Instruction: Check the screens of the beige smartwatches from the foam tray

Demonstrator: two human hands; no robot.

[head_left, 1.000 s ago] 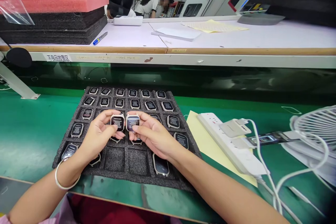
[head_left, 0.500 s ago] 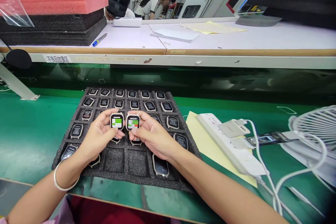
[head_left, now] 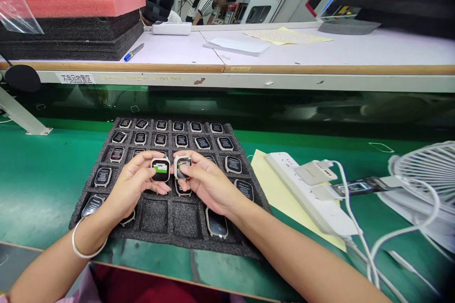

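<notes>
A dark foam tray (head_left: 159, 234) with square pockets lies on the green bench and holds several small watch bodies with lit screens. My left hand (head_left: 133, 184) is closed on one watch body (head_left: 160, 170) whose screen shows a green bar. My right hand (head_left: 204, 182) pinches a second watch body (head_left: 182, 166), tilted, its screen partly covered by my thumb. Both are held side by side just above the tray's middle rows. Two pockets (head_left: 153, 215) in the front row are bare foam.
A white power strip (head_left: 305, 194) with plugs and cables lies right of the tray on a yellow sheet (head_left: 273, 189). A white fan guard (head_left: 423, 170) is at far right. A raised shelf behind carries stacked foam sheets (head_left: 71, 14), a blue pen (head_left: 134, 52), papers. Two people work beyond.
The two watch screens went from white text to green bars. Now both hands have dropped slightly and the right watch has tilted, with my thumb over part of its screen.
</notes>
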